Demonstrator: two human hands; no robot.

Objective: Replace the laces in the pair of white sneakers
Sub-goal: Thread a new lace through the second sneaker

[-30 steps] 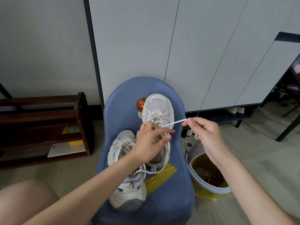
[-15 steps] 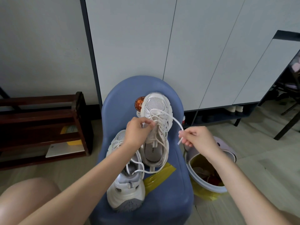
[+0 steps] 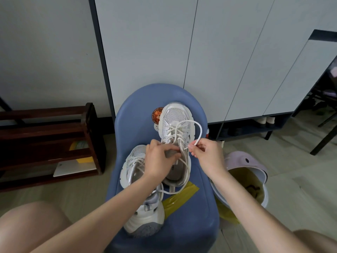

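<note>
On the blue stool (image 3: 191,207), the near-left sneaker (image 3: 140,194) is left untouched, the far-right sneaker (image 3: 176,141) is gripped at its tongue by the left hand (image 3: 158,159), and its lace (image 3: 197,130) end is pinched by the right hand (image 3: 206,154).

the left hand (image 3: 160,159) hides the near sneaker's (image 3: 140,189) tongue and the far sneaker's (image 3: 176,125) lower eyelets.
</note>
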